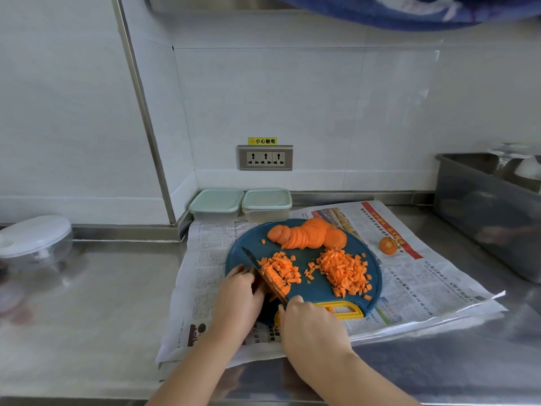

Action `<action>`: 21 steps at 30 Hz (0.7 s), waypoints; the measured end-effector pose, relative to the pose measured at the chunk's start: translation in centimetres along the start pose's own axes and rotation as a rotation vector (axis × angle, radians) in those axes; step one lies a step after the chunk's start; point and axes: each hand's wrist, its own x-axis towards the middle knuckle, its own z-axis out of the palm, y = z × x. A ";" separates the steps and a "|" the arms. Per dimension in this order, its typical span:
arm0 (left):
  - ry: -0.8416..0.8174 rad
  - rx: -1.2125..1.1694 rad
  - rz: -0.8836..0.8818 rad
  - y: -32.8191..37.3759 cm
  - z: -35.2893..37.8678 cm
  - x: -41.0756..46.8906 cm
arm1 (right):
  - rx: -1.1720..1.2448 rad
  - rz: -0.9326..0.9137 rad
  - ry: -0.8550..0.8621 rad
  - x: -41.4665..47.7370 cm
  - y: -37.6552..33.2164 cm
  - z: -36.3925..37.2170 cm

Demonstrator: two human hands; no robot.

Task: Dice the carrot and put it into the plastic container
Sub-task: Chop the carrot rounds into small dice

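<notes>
Mid-dicing: right hand point(310, 323) grip clamped on knife point(257, 265); left hand point(237, 294) grip unclear. Next, carrot slices point(307, 237) at twelve o'clock need cutting.

Two bare hands show: the left hand point(237, 291) and the right hand point(311, 325). The left forearm point(199, 370) and the right forearm point(345, 376) are uncovered all the way to the near edge of the view. Wrists slim, fingers short and rounded; nails too blurred to tell.

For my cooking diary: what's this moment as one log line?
step: dicing | right hand: holds knife | left hand: holds carrot | containers: lids on
</notes>
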 end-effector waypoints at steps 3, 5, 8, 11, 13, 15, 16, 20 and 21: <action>-0.067 0.036 -0.029 -0.1 -0.1 0.2 | 0.008 0.037 -0.017 0.4 -0.5 -0.1; -0.090 0.043 -0.022 -0.3 0.0 0.4 | 0.004 0.053 -0.023 0.5 -0.8 -0.2; -0.095 0.052 -0.002 -0.5 0.1 0.5 | 0.011 0.081 -0.042 0.6 -1.2 -0.3; -0.078 0.060 0.019 -0.7 0.3 0.4 | 0.017 0.092 -0.064 0.8 -1.6 -0.9; -0.069 0.048 0.034 -0.8 0.4 0.4 | 0.016 0.082 -0.081 1.3 -1.6 -1.5; -0.068 0.040 0.052 -0.9 0.5 0.4 | 0.009 0.066 -0.087 1.9 -1.4 -1.8; -0.070 0.041 0.057 -0.9 0.5 0.4 | 0.001 0.059 -0.095 2.2 -1.3 -1.9; -0.078 0.043 0.055 -0.9 0.7 0.5 | -0.014 0.030 -0.103 3.4 -1.0 -1.8; -0.077 0.040 0.055 -0.9 0.7 0.5 | -0.014 0.017 -0.111 3.7 -0.8 -1.8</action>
